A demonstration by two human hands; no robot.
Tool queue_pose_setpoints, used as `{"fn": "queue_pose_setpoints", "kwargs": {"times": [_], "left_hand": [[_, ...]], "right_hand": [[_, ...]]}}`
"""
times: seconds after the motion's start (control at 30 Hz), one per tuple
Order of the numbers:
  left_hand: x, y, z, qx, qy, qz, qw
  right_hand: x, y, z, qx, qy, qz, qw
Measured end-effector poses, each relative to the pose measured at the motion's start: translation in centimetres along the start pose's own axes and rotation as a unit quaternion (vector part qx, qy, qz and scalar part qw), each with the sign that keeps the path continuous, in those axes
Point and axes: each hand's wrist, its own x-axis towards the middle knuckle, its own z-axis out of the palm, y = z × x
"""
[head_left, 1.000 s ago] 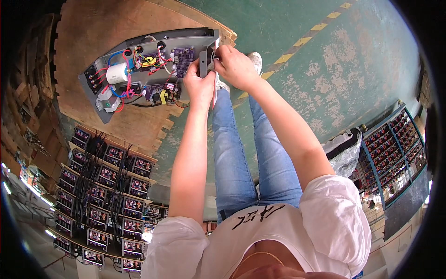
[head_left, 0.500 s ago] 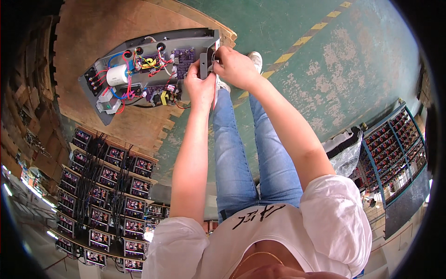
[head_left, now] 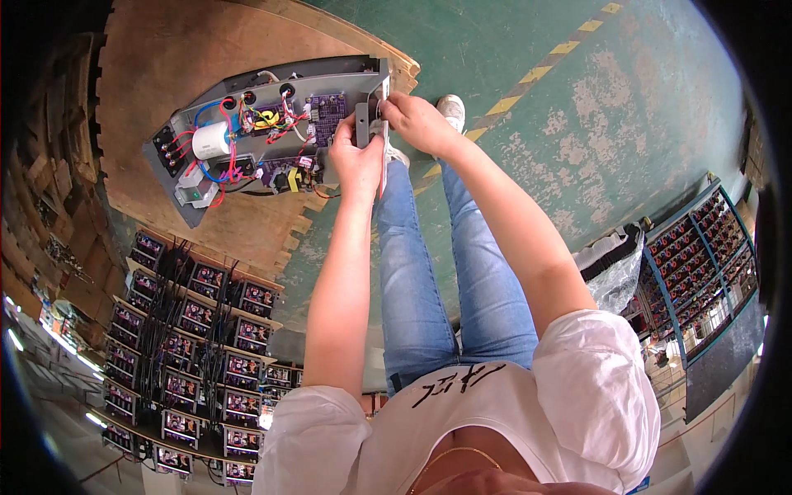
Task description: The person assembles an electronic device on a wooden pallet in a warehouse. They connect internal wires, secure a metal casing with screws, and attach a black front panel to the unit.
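Observation:
An open grey metal housing [head_left: 330, 76] lies on a wooden board, its circuit boards, coloured wires and white cylinder [head_left: 211, 140] exposed. At its near right end stands a thin panel, seen edge-on, pale on its outer side. My left hand [head_left: 357, 165] is closed around a small dark grey block [head_left: 362, 125] on the inner side of that panel. On the outer side, my right hand [head_left: 421, 124] has its fingers pinched together against the panel; what they hold, if anything, is hidden. A purple circuit board [head_left: 327, 111] sits just left of my left hand.
The wooden board [head_left: 148, 74] extends left beneath the housing. Racks with several similar electronic units [head_left: 195, 313] stand at lower left, black cables hanging among them. Another blue-framed rack [head_left: 701, 256] is at right. A yellow-black stripe [head_left: 536, 74] crosses the green floor.
The right hand's fingers have drawn in slightly closer to the panel. My left hand keeps its hold on the grey block, and the view has shifted a little.

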Motion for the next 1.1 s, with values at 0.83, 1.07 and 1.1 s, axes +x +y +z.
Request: {"fn": "queue_pose_setpoints", "kwargs": {"times": [0.83, 1.07, 1.1], "left_hand": [[0.2, -0.1, -0.1, 0.022, -0.002, -0.023, 0.999], [-0.3, 0.4, -0.5, 0.055, 0.009, 0.043, 0.998], [-0.4, 0.6, -0.5, 0.033, 0.015, 0.063, 0.997]], "right_hand": [[0.2, -0.9, -0.4, -0.064, -0.005, -0.01, 0.998], [0.8, 2.3, 0.0, 0.418, -0.156, 0.272, 0.853], [0.5, 2.8, -0.4, 0.445, -0.173, 0.24, 0.845]]}}
